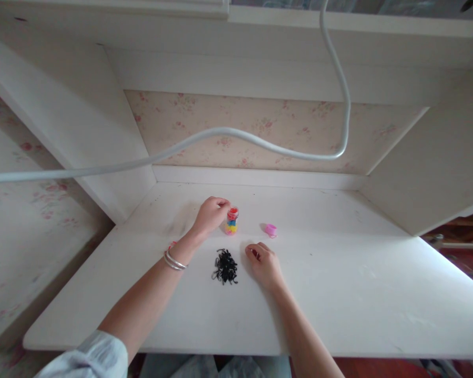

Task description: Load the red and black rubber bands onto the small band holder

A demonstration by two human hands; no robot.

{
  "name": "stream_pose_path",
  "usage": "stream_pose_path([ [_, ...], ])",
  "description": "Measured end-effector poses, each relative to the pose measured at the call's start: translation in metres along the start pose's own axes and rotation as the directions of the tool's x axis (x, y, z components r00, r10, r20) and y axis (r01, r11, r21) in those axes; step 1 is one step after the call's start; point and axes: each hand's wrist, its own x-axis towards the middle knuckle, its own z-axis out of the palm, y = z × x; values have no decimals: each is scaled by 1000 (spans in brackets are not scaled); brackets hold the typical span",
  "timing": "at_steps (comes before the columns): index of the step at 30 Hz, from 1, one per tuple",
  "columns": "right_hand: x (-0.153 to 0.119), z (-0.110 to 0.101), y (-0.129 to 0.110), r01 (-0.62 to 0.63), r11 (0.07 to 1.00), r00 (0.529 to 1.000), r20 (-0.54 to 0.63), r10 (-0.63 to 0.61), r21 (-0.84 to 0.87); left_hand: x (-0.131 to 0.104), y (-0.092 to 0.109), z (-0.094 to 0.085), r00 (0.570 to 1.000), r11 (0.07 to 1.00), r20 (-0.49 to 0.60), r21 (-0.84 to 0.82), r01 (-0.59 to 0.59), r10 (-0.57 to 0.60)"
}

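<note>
A small clear jar (232,224) stands upright on the white desk, filled with layers of red, blue and yellow pieces that look like little elastic bands. My left hand (213,214) is at the jar's mouth, its fingertips pinched together at the rim; what they hold, if anything, is too small to make out. Closer to me lies a loose pile of black elastic bands (225,266). Just right of that pile my right hand (265,263) rests low over the desk with thumb and fingers curled together, their contents hidden. A pink lid (270,230) sits right of the jar.
The white desk (347,294) is closed in by a left side panel (102,121), a right side panel (429,157) and a floral back wall (228,126). A thick white cable (236,132) crosses in front, above the hands.
</note>
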Motion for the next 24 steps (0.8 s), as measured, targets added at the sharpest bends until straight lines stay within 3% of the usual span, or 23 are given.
stream_pose_path([
  [3,0,0,1,13,1000,1000,0,-13,5,-8,-4,-16,997,1000,-67,-21,21,-23],
  [7,0,0,2,23,1000,1000,-15,-23,3,-37,-23,-45,993,994,-56,-41,98,-100],
  [11,0,1,2,21,1000,999,-25,-22,-2,-92,-60,-66,977,976,-7,-43,214,-214],
  [16,-4,3,0,32,999,998,-47,-33,-5,-165,-106,-76,952,951,33,-50,305,-304],
  [20,-12,5,-30,105,993,991,-76,-109,-54,-192,-117,-79,962,962,23,-21,273,-272],
  [24,-11,20,-89,241,964,962,160,-221,-115,-190,-113,-78,972,973,63,-31,229,-227],
])
